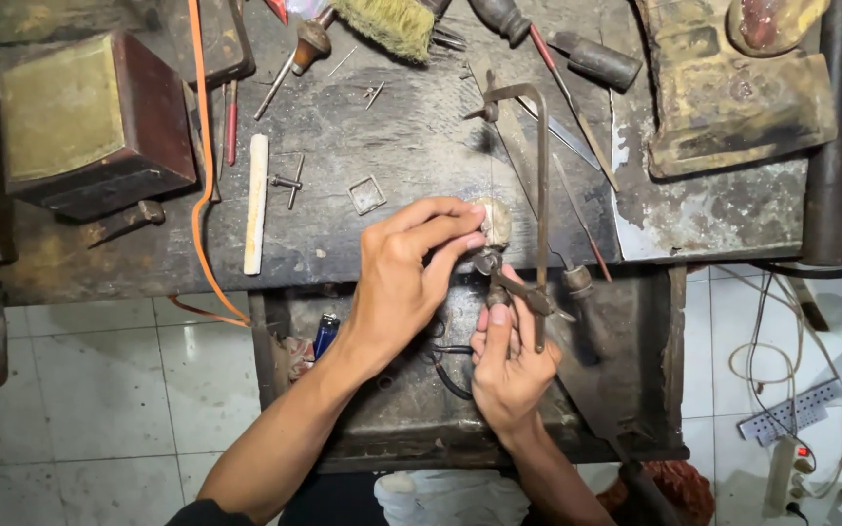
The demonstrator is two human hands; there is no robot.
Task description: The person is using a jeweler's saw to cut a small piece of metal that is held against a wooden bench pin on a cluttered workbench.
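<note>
The left hand (406, 278) pinches a small workpiece (492, 222) against the table (411, 136) edge; the right hand (511, 365) grips the jeweller's saw (538, 209), apparently mid-cut; steady strokes seem needed.

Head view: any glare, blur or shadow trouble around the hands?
Head view: sharp on the left hand and right hand; light is even, shadows soft; the white floor tiles look bright but not blown out; the saw frame reads clearly.
</note>
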